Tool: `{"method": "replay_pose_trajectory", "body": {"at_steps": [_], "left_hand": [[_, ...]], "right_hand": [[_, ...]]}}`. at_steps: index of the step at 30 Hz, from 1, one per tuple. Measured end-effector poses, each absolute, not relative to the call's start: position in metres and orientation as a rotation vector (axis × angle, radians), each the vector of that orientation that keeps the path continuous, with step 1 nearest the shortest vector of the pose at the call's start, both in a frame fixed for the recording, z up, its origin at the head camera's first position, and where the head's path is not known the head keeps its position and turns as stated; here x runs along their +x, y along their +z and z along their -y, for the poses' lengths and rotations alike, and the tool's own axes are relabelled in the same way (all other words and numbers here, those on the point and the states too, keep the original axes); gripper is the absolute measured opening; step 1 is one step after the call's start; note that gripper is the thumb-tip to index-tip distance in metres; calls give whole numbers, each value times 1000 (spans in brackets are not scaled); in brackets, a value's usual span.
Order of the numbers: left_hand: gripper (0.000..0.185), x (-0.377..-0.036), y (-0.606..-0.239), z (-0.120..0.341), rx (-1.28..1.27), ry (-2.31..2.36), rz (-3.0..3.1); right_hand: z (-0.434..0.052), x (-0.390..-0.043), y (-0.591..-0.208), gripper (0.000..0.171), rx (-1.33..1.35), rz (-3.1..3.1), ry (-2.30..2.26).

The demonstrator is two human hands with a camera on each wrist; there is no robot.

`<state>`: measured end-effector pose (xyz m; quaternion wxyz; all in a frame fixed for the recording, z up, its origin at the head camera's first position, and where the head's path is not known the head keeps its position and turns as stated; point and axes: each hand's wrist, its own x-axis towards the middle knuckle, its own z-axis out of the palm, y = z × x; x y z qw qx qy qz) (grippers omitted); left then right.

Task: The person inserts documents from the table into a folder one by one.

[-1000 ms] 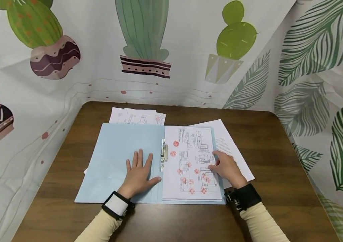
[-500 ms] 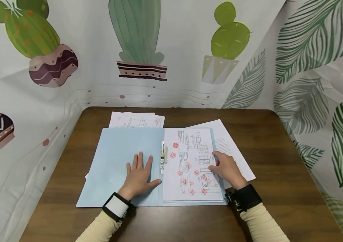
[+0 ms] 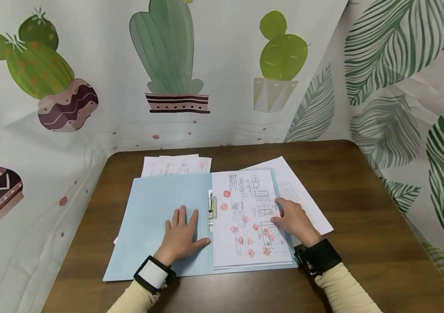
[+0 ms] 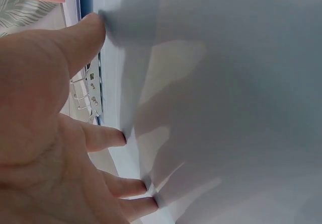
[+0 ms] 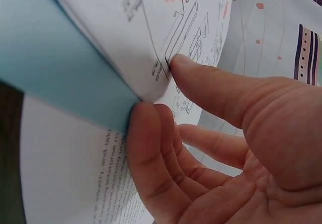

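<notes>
- Open blue folder (image 3: 155,226) flat in the middle of the brown surface (image 3: 362,243).
- Left hand (image 3: 182,237) flat on the folder's left flap, fingers (image 4: 108,136) straight and slightly spread, beside the metal clip (image 3: 211,208).
- Right hand (image 3: 294,221) at the right edge of the stamped drawing sheets (image 3: 247,217), thumb on top, fingers (image 5: 151,158) curled under, pinching them.
- Text page (image 3: 304,204) under the right hand, jutting past the folder.
- More sheets (image 3: 175,165) behind the folder's top edge.
- Cactus cloth (image 3: 167,65) and leaf cloth (image 3: 413,87) around the back and sides.
</notes>
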<state>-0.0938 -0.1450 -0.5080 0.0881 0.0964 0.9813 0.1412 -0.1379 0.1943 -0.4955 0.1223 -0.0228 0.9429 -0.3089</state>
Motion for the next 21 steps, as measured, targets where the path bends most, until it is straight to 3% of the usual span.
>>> {"method": "replay_pose_trajectory", "body": {"at_steps": [21], "left_hand": [[92,-94,-513,142,277,414,-2975]], "right_hand": [[-198,-134,-496,54,-112,-2775,-925]]}}
